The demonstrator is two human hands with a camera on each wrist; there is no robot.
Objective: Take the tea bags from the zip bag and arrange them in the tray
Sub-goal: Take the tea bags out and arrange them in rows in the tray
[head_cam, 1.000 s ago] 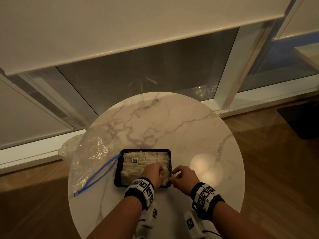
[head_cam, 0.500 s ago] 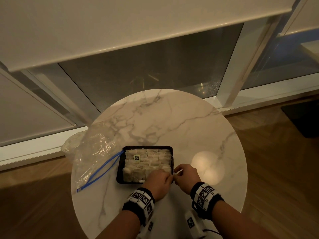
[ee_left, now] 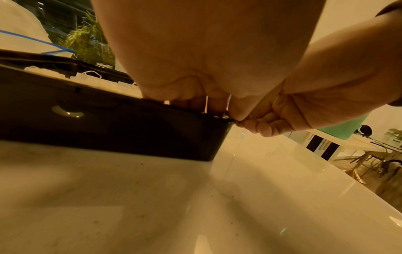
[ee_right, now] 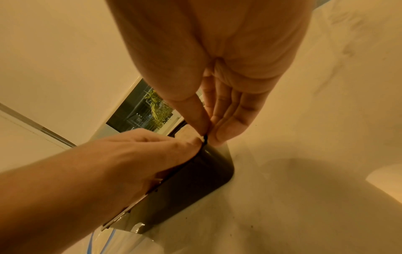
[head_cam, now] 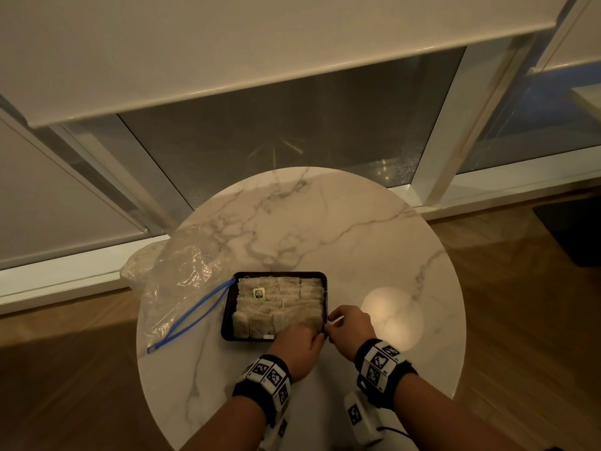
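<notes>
Low in the frame, both hands met at the tray's (head_cam: 227, 307) near right corner. The left hand (head_cam: 297, 348) curled into the tea bags (head_cam: 283, 307); the right hand (head_cam: 351, 327) pinched the rim; the left's hold was unclear.

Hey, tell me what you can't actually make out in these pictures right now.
- Head view: the near right corner of the tray is covered by the left hand, so the tea bags there are hidden.
- Wrist views: what the right hand pinches at the tray rim is too small to identify.
- Head view: the zip bag is crumpled and glary; whether any bags remain inside is unclear.
- Print on the one tag is too small to read.
</notes>
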